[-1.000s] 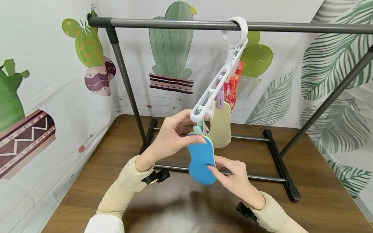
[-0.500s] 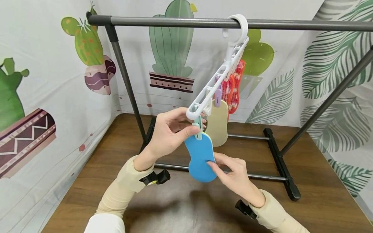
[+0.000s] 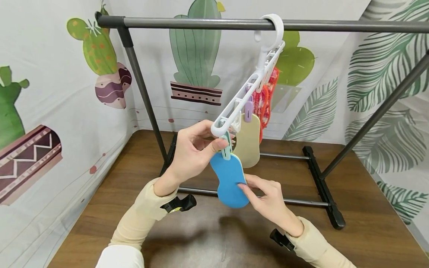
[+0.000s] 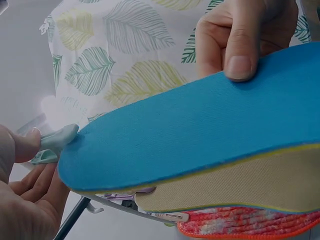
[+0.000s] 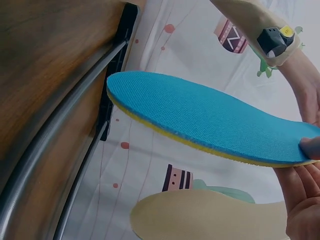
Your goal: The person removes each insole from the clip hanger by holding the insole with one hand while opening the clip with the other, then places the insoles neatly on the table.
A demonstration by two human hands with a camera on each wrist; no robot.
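Note:
A blue shoe insole [image 3: 231, 182] with a yellow underside hangs at the near end of the white clip hanger [image 3: 249, 83]. A mint-green clothespin [image 3: 226, 147] sits over its top edge. My left hand [image 3: 194, 150] holds that clothespin, thumb on its front; some of the fingers are hidden behind. Lower down, my right hand [image 3: 268, 195] pinches the insole's right edge between thumb and fingers. In the left wrist view, the clothespin [image 4: 59, 137] meets one end of the insole [image 4: 185, 130], and my right hand [image 4: 245, 37] grips its long edge.
Behind the blue insole hang a beige insole [image 3: 249, 141] under a purple clothespin [image 3: 248, 110] and a red patterned piece [image 3: 268, 100]. The hanger hooks over a dark rack bar [image 3: 187, 23]. The rack's black foot [image 3: 323, 188] stands on a wooden table [image 3: 117, 208].
My left thumb has shifted from the insole's top up onto the clothespin, which now overlaps the insole's edge. The hanger's near end has moved slightly left. My right hand keeps its pinch.

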